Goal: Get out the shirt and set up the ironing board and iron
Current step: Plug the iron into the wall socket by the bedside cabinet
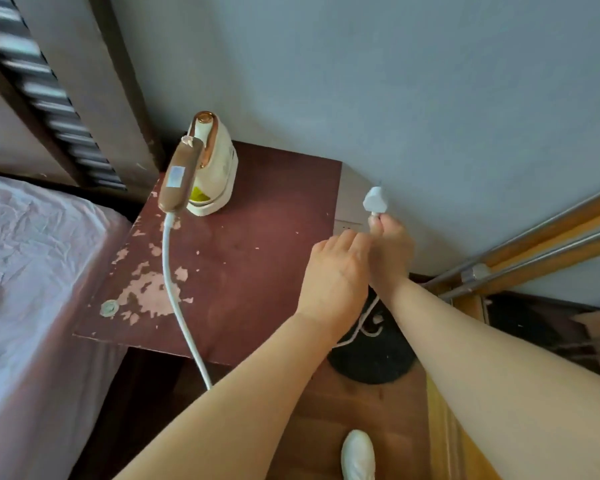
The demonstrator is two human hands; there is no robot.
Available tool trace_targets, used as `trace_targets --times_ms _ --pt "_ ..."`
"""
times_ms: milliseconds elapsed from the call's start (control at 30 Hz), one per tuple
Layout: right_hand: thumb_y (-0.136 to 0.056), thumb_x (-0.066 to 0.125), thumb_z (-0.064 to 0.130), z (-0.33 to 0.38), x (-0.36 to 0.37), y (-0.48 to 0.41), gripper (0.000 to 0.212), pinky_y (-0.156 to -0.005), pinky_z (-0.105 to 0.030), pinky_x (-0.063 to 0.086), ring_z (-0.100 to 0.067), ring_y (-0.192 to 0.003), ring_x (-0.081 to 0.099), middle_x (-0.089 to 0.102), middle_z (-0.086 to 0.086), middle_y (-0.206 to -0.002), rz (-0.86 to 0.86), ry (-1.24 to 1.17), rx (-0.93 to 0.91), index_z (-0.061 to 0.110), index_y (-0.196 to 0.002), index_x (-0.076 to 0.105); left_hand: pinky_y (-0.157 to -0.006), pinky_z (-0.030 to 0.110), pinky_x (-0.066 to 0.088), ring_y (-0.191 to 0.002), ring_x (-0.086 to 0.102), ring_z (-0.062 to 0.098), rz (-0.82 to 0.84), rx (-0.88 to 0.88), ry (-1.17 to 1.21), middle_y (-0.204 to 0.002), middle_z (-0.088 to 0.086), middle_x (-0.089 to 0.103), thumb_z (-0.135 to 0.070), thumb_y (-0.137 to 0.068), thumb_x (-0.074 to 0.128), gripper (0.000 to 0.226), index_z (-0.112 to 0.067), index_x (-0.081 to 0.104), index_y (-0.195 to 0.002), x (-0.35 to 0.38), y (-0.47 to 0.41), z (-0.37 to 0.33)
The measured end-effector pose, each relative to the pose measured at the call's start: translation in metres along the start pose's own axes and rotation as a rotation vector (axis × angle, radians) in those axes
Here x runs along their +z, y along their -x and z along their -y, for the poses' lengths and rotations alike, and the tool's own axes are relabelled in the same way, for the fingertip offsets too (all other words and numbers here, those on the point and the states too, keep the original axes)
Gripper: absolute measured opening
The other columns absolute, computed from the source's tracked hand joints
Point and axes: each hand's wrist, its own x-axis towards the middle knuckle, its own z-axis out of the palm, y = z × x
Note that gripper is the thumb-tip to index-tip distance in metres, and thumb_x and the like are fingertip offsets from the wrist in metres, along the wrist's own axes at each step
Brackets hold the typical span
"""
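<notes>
Nearest my view, a white shoe (358,455) stands on the wooden floor, and both bare forearms stretch forward from the lower edge. My left hand (336,275) hangs back-up past the right edge of the table (257,271), fingers gently bent towards the other hand; its palm is hidden, so I cannot tell if it holds anything. Just beside it my right hand (390,252) pinches the base of the white plug (375,200), raised close to the wall (395,81). The white cord (174,292) trails over the table's front edge. Farther back the iron (207,168) stands upright on its heel near the table's far left corner, beside the bed (32,254)
</notes>
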Motion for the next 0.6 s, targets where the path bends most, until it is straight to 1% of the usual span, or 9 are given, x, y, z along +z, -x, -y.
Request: trace_targets --times_ms 67,133,167,200,267,367,433,500,600 --pt "-0.099 0.037 0.016 -0.028 0.000 -0.010 0.023 -0.063 -0.019 0.040 -0.017 -0.079 0.053 0.057 -0.004 -0.085 0.034 -0.044 0.084 0.007 -0.089 0.055 -0.084 0.040 0.049 -0.092 0.061 0.028 -0.021 -0.088 0.087 -0.102 0.012 0.065 0.004 -0.085 0.052 0.035 -0.007 0.057 -0.119 0.036 0.000 -0.003" --pt "-0.099 0.037 0.012 -0.053 0.002 -0.017 0.024 -0.068 -0.024 0.039 -0.023 -0.088 0.060 0.063 -0.009 -0.095 0.063 -0.011 0.119 0.003 -0.100 0.058 -0.088 0.039 0.049 -0.099 0.060 0.028 -0.041 -0.139 0.121 -0.110 0.013 0.063 0.005 -0.086 0.052 0.039 -0.006 0.055 -0.123 0.071 -0.002 -0.005" --pt "-0.099 0.037 0.012 -0.072 0.003 -0.021 0.025 -0.067 -0.024 0.038 -0.026 -0.092 0.063 0.066 -0.013 -0.099 0.047 0.017 0.102 0.001 -0.102 0.059 -0.089 0.037 0.049 -0.102 0.060 0.027 -0.065 -0.178 0.141 -0.114 0.013 0.063 0.004 -0.087 0.050 0.039 -0.007 0.055 -0.124 0.087 -0.001 -0.006" --pt "-0.099 0.038 0.012 -0.086 0.005 -0.024 0.026 -0.065 -0.021 0.038 -0.030 -0.095 0.064 0.066 -0.017 -0.101 0.060 -0.052 0.125 -0.001 -0.102 0.060 -0.090 0.034 0.048 -0.104 0.059 0.025 -0.081 -0.239 0.194 -0.116 0.011 0.062 0.002 -0.090 0.046 0.037 -0.008 0.055 -0.125 0.100 0.000 -0.008" --pt "-0.097 0.042 0.014 -0.112 0.011 -0.029 0.028 -0.062 -0.019 0.039 -0.037 -0.096 0.063 0.067 -0.024 -0.101 0.071 -0.026 0.044 -0.006 -0.101 0.061 -0.089 0.029 0.048 -0.103 0.058 0.019 -0.086 -0.381 0.329 -0.115 0.007 0.062 -0.004 -0.095 0.038 0.032 -0.010 0.057 -0.120 0.123 0.004 -0.008" --pt "-0.097 0.046 0.017 -0.151 0.023 -0.035 0.026 -0.066 -0.021 0.043 -0.029 -0.084 0.064 0.068 -0.021 -0.090 0.115 -0.023 -0.058 -0.003 -0.093 0.063 -0.088 0.023 0.046 -0.102 0.054 0.008 -0.138 -0.597 0.534 -0.117 -0.001 0.061 -0.014 -0.099 0.036 0.031 -0.019 0.058 -0.119 0.164 0.009 0.007" --pt "-0.095 0.050 0.019 -0.178 0.036 -0.039 0.023 -0.068 -0.024 0.048 -0.022 -0.079 0.065 0.069 -0.016 -0.084 0.190 -0.057 -0.086 0.004 -0.089 0.066 -0.093 0.022 0.043 -0.108 0.051 0.006 -0.191 -0.711 0.664 -0.123 -0.005 0.058 -0.018 -0.098 0.039 0.031 -0.023 0.056 -0.124 0.197 0.010 0.024" --pt "-0.095 0.051 0.018 -0.204 0.052 -0.050 0.020 -0.068 -0.027 0.051 -0.021 -0.078 0.066 0.069 -0.010 -0.081 0.245 -0.075 -0.079 0.009 -0.088 0.067 -0.099 0.025 0.042 -0.114 0.052 0.008 -0.233 -0.693 0.632 -0.126 -0.004 0.057 -0.020 -0.097 0.044 0.031 -0.021 0.056 -0.125 0.227 0.009 0.045" --pt "-0.094 0.052 0.019 -0.237 0.079 -0.070 0.017 -0.063 -0.025 0.050 -0.016 -0.073 0.064 0.067 -0.002 -0.076 0.281 -0.097 -0.044 0.013 -0.088 0.067 -0.088 0.022 0.046 -0.104 0.058 0.013 -0.300 -0.658 0.542 -0.117 0.001 0.061 -0.019 -0.092 0.052 0.024 -0.015 0.062 -0.114 0.266 0.005 0.078"
